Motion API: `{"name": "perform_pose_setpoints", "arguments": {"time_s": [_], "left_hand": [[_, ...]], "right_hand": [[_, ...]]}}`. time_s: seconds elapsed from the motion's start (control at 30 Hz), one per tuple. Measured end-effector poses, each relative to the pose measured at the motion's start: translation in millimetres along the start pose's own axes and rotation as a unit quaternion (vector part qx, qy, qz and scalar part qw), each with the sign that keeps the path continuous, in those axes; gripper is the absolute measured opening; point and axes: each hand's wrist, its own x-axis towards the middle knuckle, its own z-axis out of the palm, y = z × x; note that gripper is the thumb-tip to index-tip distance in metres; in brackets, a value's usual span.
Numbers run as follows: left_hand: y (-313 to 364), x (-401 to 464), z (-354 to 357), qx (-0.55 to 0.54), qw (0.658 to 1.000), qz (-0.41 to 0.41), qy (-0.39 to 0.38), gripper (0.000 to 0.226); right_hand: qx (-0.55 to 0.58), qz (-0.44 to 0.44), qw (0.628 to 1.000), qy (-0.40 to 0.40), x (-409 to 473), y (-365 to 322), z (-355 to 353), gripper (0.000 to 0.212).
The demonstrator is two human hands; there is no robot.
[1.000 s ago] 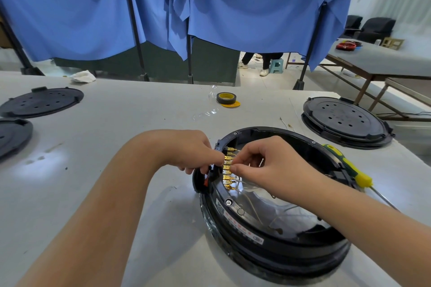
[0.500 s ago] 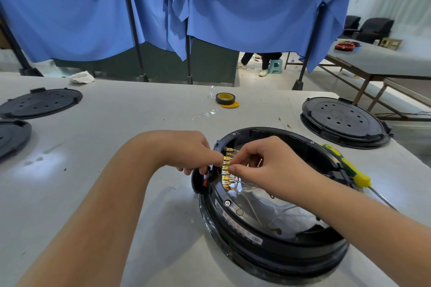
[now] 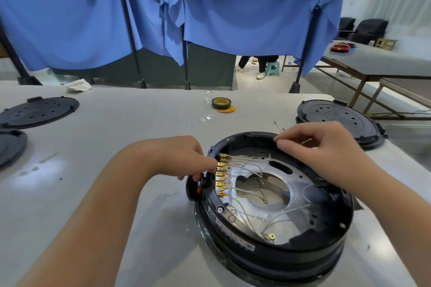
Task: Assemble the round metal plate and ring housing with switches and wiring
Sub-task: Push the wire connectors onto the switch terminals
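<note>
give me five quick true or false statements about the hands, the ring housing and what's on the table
1. The left hand touches the row of gold terminals on the ring housing. True.
2. The right hand is at the housing's near rim. False: it is at the far rim.
3. The metal plate has a large central opening. True.
4. The tape roll lies inside the housing. False: it lies on the table, beyond it.
5. Wires run from the terminals across the plate. True.
</note>
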Motion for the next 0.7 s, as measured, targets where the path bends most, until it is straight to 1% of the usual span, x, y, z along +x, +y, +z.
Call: {"name": "perform_pose_setpoints", "arguments": {"time_s": [0.1, 0.17, 0.23, 0.33, 0.37, 0.43, 0.5, 0.53, 0.6, 0.7], "left_hand": [[-1.0, -0.5, -1.0, 0.006, 1.000, -0.008, 0.007, 0.044], [-2.1, -1.4, -2.8, 0.006, 1.000, -0.020, 0.009, 0.043], [-3.6, -2.3, -4.5, 0.009, 0.999, -0.033, 0.009, 0.043], [-6.8, -4.7, -7.1, 0.026, 0.998, -0.052, 0.018, 0.042], [-7.7, -4.8, -7.7, 0.035, 0.997, -0.058, 0.027, 0.042], [-6.7, -4.7, -7.7, 0.060, 0.994, -0.068, 0.063, 0.044], [-3.0, -3.6, -4.4, 0.116, 0.984, -0.080, 0.109, 0.050], [-0.9, -2.8, -1.9, 0.156, 0.975, -0.087, 0.131, 0.053], [1.8, -0.7, 4.7, 0.231, 0.953, -0.102, 0.166, 0.053], [5.3, 1.2, 10.5, 0.253, 0.941, -0.119, 0.190, 0.060]], "right_hand": [[-0.018, 0.032, 0.997, 0.069, -7.6, 19.7, -13.8, 0.017], [-0.007, 0.057, 0.994, 0.091, -10.4, 30.0, -16.8, 0.021], [0.007, 0.094, 0.992, 0.084, -11.4, 37.6, -16.2, 0.023], [0.019, 0.140, 0.989, 0.038, -10.4, 43.4, -7.5, 0.018], [0.024, 0.145, 0.989, 0.034, -10.1, 44.4, -3.3, 0.017], [0.021, 0.145, 0.988, 0.054, -9.2, 45.8, 5.2, 0.015], [0.011, 0.144, 0.987, 0.075, -8.3, 46.7, 11.9, 0.012], [0.011, 0.144, 0.987, 0.078, -8.1, 47.0, 14.5, 0.011], [0.021, 0.138, 0.987, 0.074, -7.5, 48.2, 17.4, 0.009], [0.033, 0.125, 0.989, 0.065, -5.5, 49.1, 18.6, 0.007]]}}
